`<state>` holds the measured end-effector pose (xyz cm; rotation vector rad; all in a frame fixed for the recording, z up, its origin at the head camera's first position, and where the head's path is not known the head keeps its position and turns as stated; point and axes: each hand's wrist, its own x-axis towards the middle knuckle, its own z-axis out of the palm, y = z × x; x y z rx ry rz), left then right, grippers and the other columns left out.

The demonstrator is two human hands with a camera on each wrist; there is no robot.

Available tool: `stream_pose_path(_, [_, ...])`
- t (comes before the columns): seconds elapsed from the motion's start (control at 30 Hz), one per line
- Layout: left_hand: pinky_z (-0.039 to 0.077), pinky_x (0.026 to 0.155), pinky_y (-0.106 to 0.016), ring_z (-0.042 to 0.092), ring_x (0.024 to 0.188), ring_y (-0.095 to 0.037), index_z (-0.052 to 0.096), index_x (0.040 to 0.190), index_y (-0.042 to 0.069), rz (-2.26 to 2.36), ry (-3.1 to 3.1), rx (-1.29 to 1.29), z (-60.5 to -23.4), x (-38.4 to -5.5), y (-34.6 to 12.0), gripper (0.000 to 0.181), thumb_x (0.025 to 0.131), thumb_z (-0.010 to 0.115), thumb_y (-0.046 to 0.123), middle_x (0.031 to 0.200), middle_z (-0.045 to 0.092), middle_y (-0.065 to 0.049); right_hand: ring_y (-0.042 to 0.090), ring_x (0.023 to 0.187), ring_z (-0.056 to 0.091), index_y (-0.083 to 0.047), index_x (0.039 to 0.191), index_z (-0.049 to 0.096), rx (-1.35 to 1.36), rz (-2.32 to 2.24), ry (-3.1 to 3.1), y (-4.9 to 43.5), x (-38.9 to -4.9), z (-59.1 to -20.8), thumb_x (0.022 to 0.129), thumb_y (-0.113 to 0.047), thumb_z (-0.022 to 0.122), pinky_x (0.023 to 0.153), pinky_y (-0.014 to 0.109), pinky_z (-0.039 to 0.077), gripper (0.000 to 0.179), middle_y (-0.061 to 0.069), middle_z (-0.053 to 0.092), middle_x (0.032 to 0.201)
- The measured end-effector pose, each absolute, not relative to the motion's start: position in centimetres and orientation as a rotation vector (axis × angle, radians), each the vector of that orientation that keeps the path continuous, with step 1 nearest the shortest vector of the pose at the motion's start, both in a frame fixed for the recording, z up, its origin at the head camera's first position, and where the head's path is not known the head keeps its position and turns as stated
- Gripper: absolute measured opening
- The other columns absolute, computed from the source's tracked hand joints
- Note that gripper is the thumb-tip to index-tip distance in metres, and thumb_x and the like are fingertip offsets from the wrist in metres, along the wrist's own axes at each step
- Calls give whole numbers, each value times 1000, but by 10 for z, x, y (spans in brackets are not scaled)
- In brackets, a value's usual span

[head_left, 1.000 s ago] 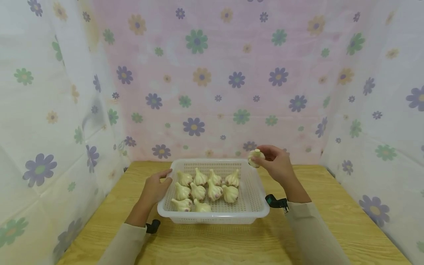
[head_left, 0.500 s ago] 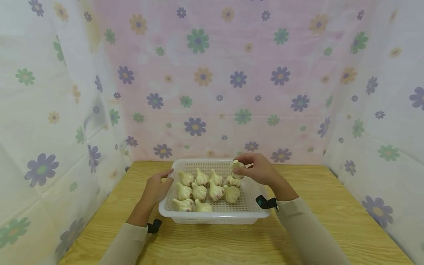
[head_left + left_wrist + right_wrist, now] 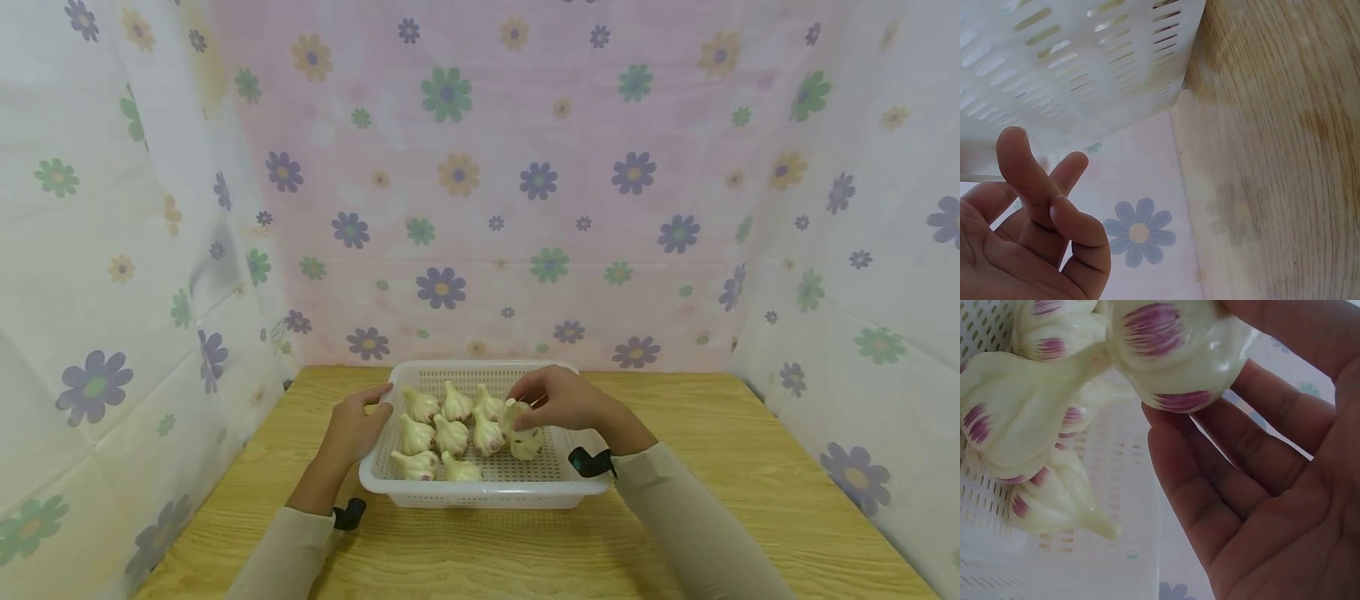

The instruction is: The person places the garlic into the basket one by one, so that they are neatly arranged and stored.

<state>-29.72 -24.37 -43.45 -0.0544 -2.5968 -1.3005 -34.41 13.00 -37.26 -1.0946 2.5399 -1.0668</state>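
Several pale garlic bulbs (image 3: 451, 435) with purple streaks lie in rows in a white perforated plastic basket (image 3: 480, 487). My left hand (image 3: 356, 429) holds the basket's left rim, the index finger and thumb at its edge. Other fingers (image 3: 1013, 147) lie by the outer slotted wall in the left wrist view. My right hand (image 3: 566, 402) pinches one garlic bulb (image 3: 1175, 353) between thumb and fingertips, over the basket's right part. That bulb overlaps another garlic bulb (image 3: 527, 446) at the front. The hand hides a bulb at the back right.
The basket stands on a wood-grain table (image 3: 450, 554). A flower-printed cloth (image 3: 487, 167) hangs behind and along both sides. A black wrist device (image 3: 588, 462) on the right arm reaches over the basket's right rim.
My right hand has brought the garlic bulb leftward and down, from above the back right corner to low among the bulbs. The left hand keeps its place on the rim.
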Motion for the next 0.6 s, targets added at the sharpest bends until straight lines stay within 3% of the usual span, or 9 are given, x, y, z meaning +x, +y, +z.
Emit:
stream_pose_path(0.17, [55, 52, -33, 62, 50, -18, 59, 148, 18, -1293, -2598, -50, -433, -296, -243, 48, 102, 53, 28, 138, 66, -17, 20, 101, 71, -17, 117, 77, -1133, -1053, 2491, 125, -344, -376, 85, -32, 85, 86, 34, 59, 36, -1, 75, 112])
stream_pose_path(0.37, [56, 53, -32, 64, 53, -17, 59, 149, 19, -1293, -2606, -45, -435, -297, -244, 48, 102, 52, 29, 138, 66, -15, 13, 106, 71, -24, 117, 78, -1165, -962, 2490, 122, -343, -379, 84, -36, 86, 88, 31, 59, 35, -11, 75, 114])
stream_pose_path(0.6, [57, 54, -33, 66, 55, -18, 59, 149, 19, -1311, -2601, -41, -434, -297, -243, 48, 102, 52, 28, 139, 65, -16, 13, 103, 71, -18, 119, 78, -1177, -913, 2455, 119, -341, -378, 83, -37, 87, 86, 30, 59, 42, -10, 75, 116])
